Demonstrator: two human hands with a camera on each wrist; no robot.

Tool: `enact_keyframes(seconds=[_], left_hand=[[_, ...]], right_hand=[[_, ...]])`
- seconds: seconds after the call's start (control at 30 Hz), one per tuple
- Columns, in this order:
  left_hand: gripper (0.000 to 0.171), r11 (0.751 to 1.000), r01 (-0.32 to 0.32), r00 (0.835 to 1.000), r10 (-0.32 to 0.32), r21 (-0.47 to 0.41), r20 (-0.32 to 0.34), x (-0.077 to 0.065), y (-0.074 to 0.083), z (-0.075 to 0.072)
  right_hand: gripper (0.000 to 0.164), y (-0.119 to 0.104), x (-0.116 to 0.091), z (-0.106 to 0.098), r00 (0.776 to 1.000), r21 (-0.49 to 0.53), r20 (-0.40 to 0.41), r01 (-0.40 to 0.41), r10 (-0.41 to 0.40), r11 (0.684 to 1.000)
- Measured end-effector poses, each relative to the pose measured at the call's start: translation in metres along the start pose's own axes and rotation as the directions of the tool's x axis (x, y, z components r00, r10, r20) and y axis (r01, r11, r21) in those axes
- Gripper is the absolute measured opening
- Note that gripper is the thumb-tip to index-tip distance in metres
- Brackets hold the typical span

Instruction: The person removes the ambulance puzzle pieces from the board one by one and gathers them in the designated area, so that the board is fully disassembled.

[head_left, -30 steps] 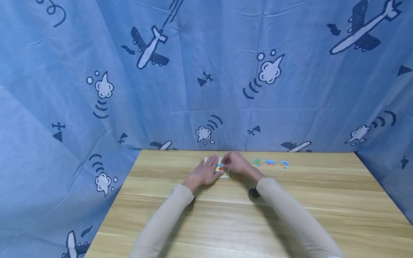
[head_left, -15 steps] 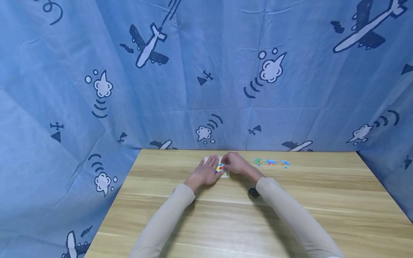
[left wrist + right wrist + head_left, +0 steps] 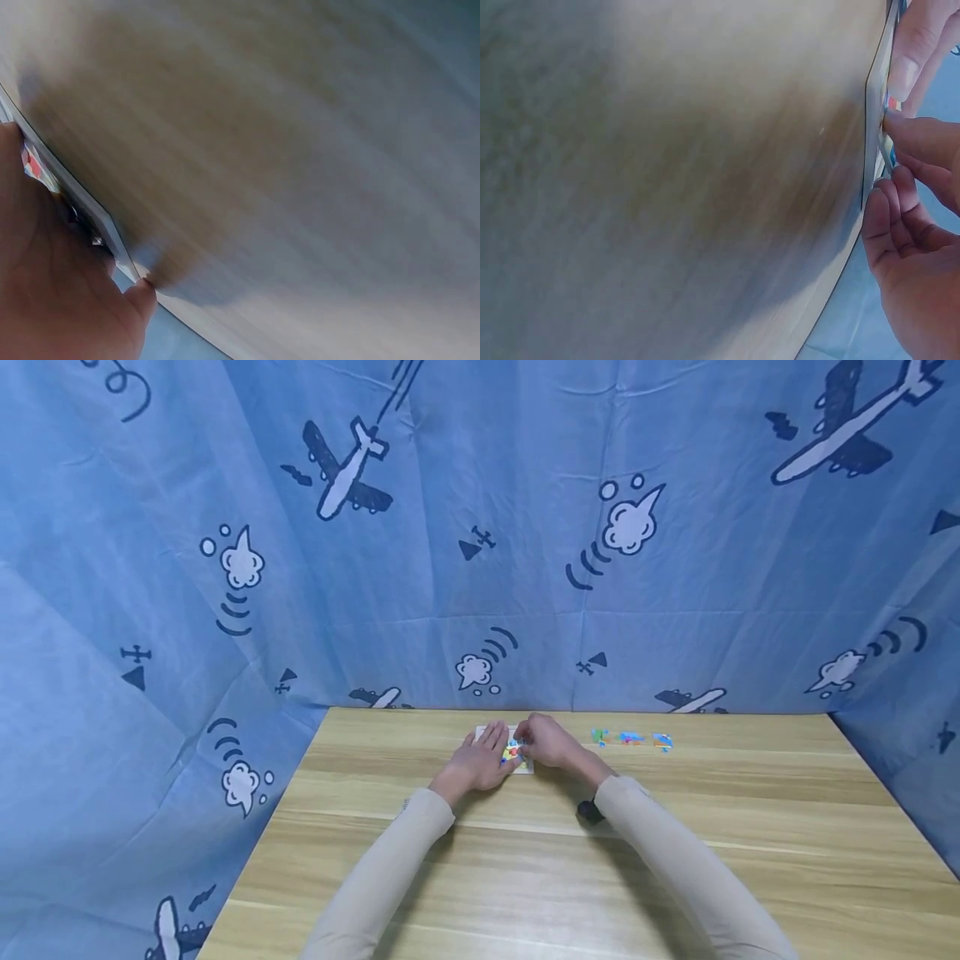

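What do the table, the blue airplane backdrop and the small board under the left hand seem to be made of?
Table: wood or wood-look laminate, smooth with a soft sheen; long grain streaks show.
Backdrop: probably matte printed cloth, judging by its creases and soft folds.
Board: perhaps stiff card or thin wood, pale-rimmed; its edge looks straight and rigid, but that settles neither.

- Left hand (image 3: 480,763) lies flat over a small white-edged board (image 3: 528,769).
- Right hand (image 3: 552,742) bends its fingers at the board's right side.
- Three colourful pieces (image 3: 631,738) lie in a row on the wooden tabletop (image 3: 495,877).
- Blue airplane-print cloth (image 3: 517,460) hangs behind.
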State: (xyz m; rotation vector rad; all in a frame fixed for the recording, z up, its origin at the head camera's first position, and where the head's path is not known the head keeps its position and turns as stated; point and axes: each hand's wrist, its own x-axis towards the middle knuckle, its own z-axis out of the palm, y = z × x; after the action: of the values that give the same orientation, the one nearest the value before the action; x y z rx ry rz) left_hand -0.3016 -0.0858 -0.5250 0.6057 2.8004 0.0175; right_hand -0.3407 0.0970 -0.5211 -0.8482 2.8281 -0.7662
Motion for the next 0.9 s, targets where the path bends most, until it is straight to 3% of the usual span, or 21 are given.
enact_keyframes(seconds=[0.67,0.9], left_hand=[[0.077,1.000,-0.001,1.000,0.001,0.022,-0.014,0.002,-0.001,0.004],[0.077,0.999,0.002,1.000,-0.002,0.033,-0.017,0.001,-0.001,0.003]], right_hand=[[0.025,0.007,-0.017,-0.001,0.997,0.172,-0.065,-0.030,0.042,0.985],[0.020,0.006,-0.024,-0.004,0.987,0.268,-0.101,-0.096,0.127,0.959]])
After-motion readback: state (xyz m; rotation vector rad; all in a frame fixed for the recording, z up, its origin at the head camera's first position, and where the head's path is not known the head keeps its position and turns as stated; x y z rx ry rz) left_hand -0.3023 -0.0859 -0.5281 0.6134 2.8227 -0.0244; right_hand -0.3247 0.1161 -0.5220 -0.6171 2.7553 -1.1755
